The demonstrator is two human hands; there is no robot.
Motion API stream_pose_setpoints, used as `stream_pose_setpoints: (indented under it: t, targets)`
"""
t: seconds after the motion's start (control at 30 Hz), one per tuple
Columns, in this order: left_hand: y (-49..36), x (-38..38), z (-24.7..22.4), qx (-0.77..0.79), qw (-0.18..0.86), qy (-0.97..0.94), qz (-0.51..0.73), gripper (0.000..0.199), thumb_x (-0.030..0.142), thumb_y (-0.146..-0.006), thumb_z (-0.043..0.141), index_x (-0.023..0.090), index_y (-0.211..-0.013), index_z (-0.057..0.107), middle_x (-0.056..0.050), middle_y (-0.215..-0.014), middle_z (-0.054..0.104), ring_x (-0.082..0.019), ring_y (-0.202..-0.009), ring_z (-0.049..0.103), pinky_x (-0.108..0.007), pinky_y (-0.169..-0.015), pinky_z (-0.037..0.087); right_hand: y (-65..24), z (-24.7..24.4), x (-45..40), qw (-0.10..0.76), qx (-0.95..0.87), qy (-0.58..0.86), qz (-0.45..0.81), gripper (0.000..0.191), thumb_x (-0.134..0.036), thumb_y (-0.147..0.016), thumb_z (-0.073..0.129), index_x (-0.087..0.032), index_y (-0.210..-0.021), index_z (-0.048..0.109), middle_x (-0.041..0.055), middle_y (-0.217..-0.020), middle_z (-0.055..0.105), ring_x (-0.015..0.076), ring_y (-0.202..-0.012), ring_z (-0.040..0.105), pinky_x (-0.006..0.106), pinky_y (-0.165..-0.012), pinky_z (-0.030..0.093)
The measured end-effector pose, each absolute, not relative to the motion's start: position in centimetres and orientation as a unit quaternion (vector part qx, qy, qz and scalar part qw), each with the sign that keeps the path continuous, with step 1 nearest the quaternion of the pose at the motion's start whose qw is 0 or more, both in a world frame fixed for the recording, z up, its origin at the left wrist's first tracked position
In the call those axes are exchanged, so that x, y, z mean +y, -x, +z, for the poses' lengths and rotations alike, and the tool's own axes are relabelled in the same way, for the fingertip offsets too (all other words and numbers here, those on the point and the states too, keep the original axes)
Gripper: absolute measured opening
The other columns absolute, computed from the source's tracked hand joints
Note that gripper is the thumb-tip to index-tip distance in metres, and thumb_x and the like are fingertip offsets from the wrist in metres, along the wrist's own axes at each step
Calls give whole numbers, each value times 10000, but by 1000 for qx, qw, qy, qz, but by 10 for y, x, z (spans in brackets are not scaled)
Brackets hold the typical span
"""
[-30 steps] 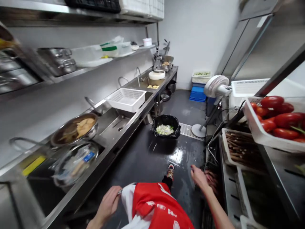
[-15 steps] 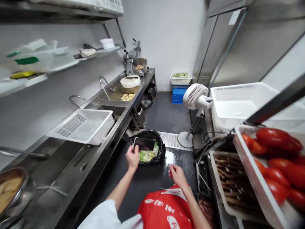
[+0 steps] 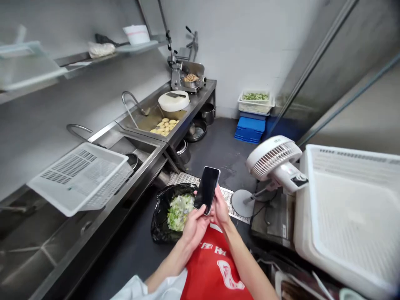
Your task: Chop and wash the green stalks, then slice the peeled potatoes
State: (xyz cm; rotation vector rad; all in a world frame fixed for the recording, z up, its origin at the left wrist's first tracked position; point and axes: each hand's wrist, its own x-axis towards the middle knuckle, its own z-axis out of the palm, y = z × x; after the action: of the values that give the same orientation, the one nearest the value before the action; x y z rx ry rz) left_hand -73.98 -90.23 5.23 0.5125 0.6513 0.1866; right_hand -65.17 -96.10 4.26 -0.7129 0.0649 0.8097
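A smartphone [image 3: 207, 189] with a dark screen is upright in front of my red apron. My left hand [image 3: 196, 225] grips its lower left side, the thumb on the front near the bottom edge. On the phone's right side, my right hand [image 3: 220, 206] closes around the edge, its fingers partly hidden behind. Just left of the hands, a bin lined with a black bag [image 3: 160, 225] stands on the floor. Chopped green and pale vegetable scraps [image 3: 179, 210] lie inside it.
A steel sink counter [image 3: 146, 154] runs along the left, bearing a white perforated basket [image 3: 84, 171] and peeled potatoes [image 3: 165, 126]. A white fan [image 3: 275, 158] and a large white tub [image 3: 356, 208] stand at the right. Blue crates [image 3: 250, 128] sit by the back wall.
The phone has come from over the bin toward my apron and turned from sideways to upright. My right hand has joined my left on it. The view has shifted forward.
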Motion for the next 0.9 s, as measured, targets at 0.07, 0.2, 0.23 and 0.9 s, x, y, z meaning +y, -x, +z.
stream_pose_setpoints:
  t: [0.07, 0.2, 0.23, 0.9]
  targets:
    - [707, -891, 54, 313, 911, -252, 90, 351, 292, -659, 1013, 69, -792, 777, -123, -797, 779, -164, -669, 705, -250, -608, 550, 616, 51, -951, 842, 22, 341, 418, 886, -597, -883, 749, -334, -1648, 386, 77, -1139, 813, 30, -358, 314, 171, -297, 189]
    - [629, -857, 54, 285, 907, -302, 67, 404, 389, -706, 993, 60, -797, 777, -145, -824, 780, -151, -666, 692, -245, -614, 528, 535, 54, -921, 843, 15, 341, 416, 881, -569, -918, 727, -349, -1679, 343, 84, -1184, 804, 19, -332, 285, 179, -273, 206]
    - [606, -846, 53, 273, 905, -322, 54, 424, 411, -713, 987, 52, -801, 780, -148, -817, 777, -153, -665, 693, -248, -621, 532, 512, 53, -912, 849, 14, 334, 410, 870, -561, -928, 721, -355, -1682, 339, 80, -1203, 799, 28, -336, 321, 187, -275, 244]
    - [172, -524, 35, 332, 693, -630, 109, 486, 526, -656, 943, 163, -909, 743, -54, -820, 778, -149, -663, 687, -249, -657, 527, 78, 76, -719, 882, 99, 343, 306, 696, -693, -878, 648, -215, -1383, 657, 144, -1274, 761, 357, -1062, 768, 508, -825, 654]
